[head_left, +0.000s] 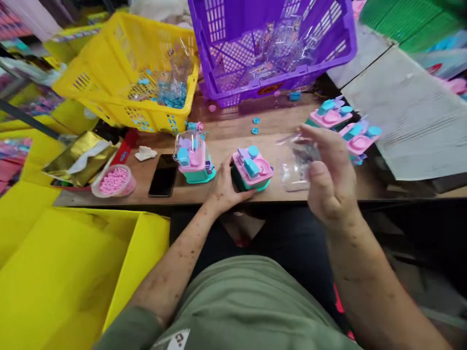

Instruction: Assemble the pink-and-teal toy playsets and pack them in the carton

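My left hand (225, 190) is wrapped around the side of a small toy playset (251, 167) with a pink top, a teal base and light-blue parts on it. My right hand (333, 177) is raised to the right, thumb and fingers curled round a clear plastic cover (296, 167); motion and transparency blur its outline. Left of my left hand stands a second toy playset (195, 165) with a clear dome (187, 144) over its top. Beyond my right hand sit two similar playsets, a rear one (330, 115) and a nearer one (360, 138).
A yellow basket (127, 104) and a purple basket (273, 80) hold clear plastic parts at the back. Small blue pieces (255, 131) lie on the wooden table (226, 119). At left are a phone (162, 176), a tub of pink pieces (114, 182) and a yellow bin (134, 253).
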A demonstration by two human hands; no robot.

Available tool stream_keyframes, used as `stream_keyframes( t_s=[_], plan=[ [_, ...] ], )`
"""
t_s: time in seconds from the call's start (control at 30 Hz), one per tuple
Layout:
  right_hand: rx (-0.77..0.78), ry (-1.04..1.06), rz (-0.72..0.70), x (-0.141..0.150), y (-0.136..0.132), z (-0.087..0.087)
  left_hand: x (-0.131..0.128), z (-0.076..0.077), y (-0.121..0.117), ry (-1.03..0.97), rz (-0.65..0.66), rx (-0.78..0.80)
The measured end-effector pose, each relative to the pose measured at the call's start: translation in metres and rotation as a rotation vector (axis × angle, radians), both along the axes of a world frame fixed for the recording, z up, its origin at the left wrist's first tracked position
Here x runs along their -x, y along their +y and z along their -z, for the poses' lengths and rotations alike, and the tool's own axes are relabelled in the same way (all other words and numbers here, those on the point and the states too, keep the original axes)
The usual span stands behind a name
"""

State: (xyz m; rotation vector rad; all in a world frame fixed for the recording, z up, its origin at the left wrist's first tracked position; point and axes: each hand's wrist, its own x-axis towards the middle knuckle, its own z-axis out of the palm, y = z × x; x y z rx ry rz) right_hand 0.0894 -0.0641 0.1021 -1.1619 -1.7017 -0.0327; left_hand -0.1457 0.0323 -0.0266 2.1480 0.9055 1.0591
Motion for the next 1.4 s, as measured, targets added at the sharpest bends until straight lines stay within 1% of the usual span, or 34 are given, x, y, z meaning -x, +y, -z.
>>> stream_keyframes(
  t_s=[0.1, 0.13, 0.2, 0.3, 0.4, 0.57, 0.73, 0.87, 1.0, 1.17, 1.4],
  plan=[
    [0.017, -0.194, -0.136, 0.015, 0.02, -0.033, 0.002, -0.006, -0.003, -0.054, 0.025, 0.006],
    [0.051, -0.264, -0.165, 0.022, 0.028, -0.04, 0.003, -0.008, -0.003, -0.068, 0.031, 0.002],
    [0.125, -0.377, -0.211, 0.035, 0.045, -0.048, 0.005, -0.01, -0.004, -0.084, 0.039, -0.011],
    [0.226, -0.494, -0.263, 0.044, 0.066, -0.046, 0.002, -0.011, -0.003, -0.09, 0.038, -0.041],
    [0.267, -0.56, -0.258, 0.038, 0.073, -0.036, -0.002, -0.01, -0.004, -0.1, 0.018, -0.04],
    [0.224, -0.603, -0.238, 0.022, 0.069, -0.025, -0.004, -0.007, -0.008, -0.109, 0.01, -0.031],
    [0.177, -0.63, -0.188, 0.027, 0.068, -0.019, -0.004, -0.006, -0.007, -0.113, 0.018, -0.047],
    [0.203, -0.656, -0.212, 0.035, 0.071, -0.021, -0.005, -0.006, -0.006, -0.098, 0.017, -0.026],
    [0.263, -0.654, -0.24, 0.037, 0.071, -0.027, -0.005, -0.011, -0.008, -0.087, 0.006, 0.012],
    [0.224, -0.664, -0.233, 0.038, 0.069, -0.03, -0.008, -0.019, -0.013, -0.046, -0.024, 0.02],
    [0.23, -0.71, -0.212, 0.043, 0.068, -0.036, -0.007, -0.022, -0.016, -0.025, -0.037, 0.027]
  ],
)
